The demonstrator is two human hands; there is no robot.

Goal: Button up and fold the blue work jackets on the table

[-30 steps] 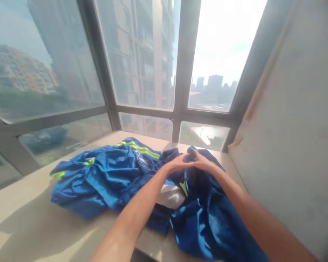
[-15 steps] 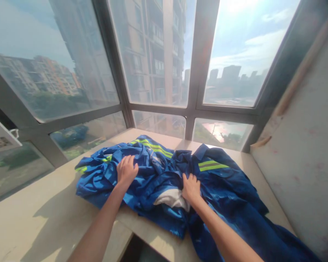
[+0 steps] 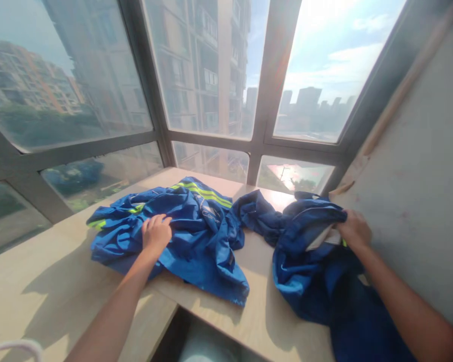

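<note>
A crumpled blue work jacket (image 3: pixel 200 251) with yellow-green reflective stripes and printed lettering lies on the pale tabletop. My left hand (image 3: pixel 157 232) presses on its left part, fingers close together and bent into the cloth. To the right, my right hand (image 3: pixel 355 230) grips the edge of a bunched dark blue garment part (image 3: pixel 298 271) and holds it up near the wall. White lining (image 3: pixel 324 238) shows just beside the right fingers. A twisted stretch of blue cloth (image 3: pixel 262 218) joins the two heaps; whether they are one garment cannot be made out.
Window frames (image 3: pixel 254 161) close in the tabletop (image 3: pixel 60 281) at the back and left. A pale wall (image 3: pixel 411 221) stands close on the right. At the front edge is a dark gap (image 3: pixel 169 332), and a white curved object (image 3: pixel 15 346) shows at the lower left.
My right hand has moved right and up, pulling the right-hand cloth away from the left heap and baring tabletop between them. My left hand stays on the jacket. The view has shifted slightly.
</note>
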